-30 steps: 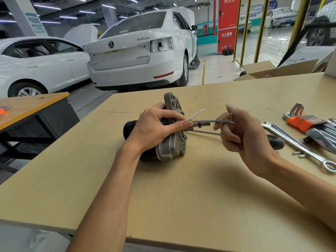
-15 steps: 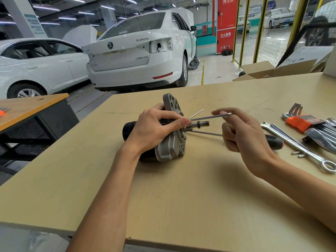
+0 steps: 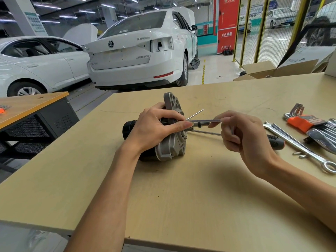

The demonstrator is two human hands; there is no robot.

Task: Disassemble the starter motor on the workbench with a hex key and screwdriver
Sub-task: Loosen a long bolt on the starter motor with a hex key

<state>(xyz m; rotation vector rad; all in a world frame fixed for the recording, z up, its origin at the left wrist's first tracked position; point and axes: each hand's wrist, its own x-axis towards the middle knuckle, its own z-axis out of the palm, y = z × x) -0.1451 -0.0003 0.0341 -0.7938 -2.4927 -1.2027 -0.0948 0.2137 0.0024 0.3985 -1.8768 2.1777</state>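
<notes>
A grey cast-metal starter motor with a black cylindrical body [image 3: 170, 140] is seen lying on its side near the middle of a pale wooden workbench [image 3: 181, 197], well back from the near edge and from the left edge, with bare board in front of it. The motor is gripped by the left hand [image 3: 154, 130], whose fingers are curled over the housing flange. A slim silver hex key [image 3: 205, 121] is pinched in the curled fingers of the right hand [image 3: 245, 137], its long arm laid level and its tip set at the motor's face beside the left fingertips. One black-handled screwdriver [image 3: 272, 141] is seen on the board behind the right hand, its shaft pointing at the motor. At the right edge of the view, one long silver combination spanner [image 3: 298, 148], one set of hex keys in an orange holder [image 3: 303, 122] and two small loose screws [image 3: 299, 155] are laid out. Beyond the bench's far edge, two white cars [image 3: 138, 51] are parked on the workshop floor, and one open cardboard box [image 3: 269, 70] is visible.
</notes>
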